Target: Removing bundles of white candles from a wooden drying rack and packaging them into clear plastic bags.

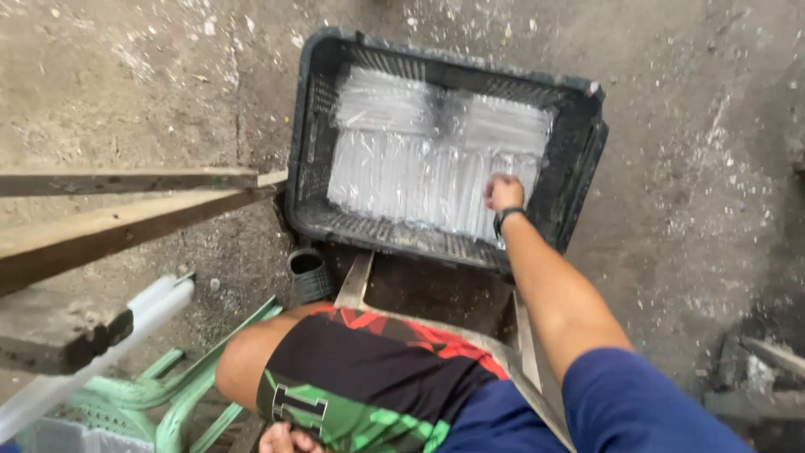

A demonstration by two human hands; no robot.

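Overhead, head view: a person looks down past their own patterned shorts (369,377) at a dusty concrete floor (688,168)
Crate: a black slotted plastic crate (579,159) sits on the floor just ahead; it holds flat bundles of clear thin tubes wrapped in film (419,159)
Right hand: the right hand (504,193) reaches in, fingers curled on the near right edge of the bundles; whether it grips them I cannot tell
Left hand: the left hand (289,439) is barely visible at the bottom edge; grip unclear
Handling: the bundles look light, slick and crushable; probably best lifted flat from beneath, by both ends
Nearby: green plastic chair (180,386) at lower left
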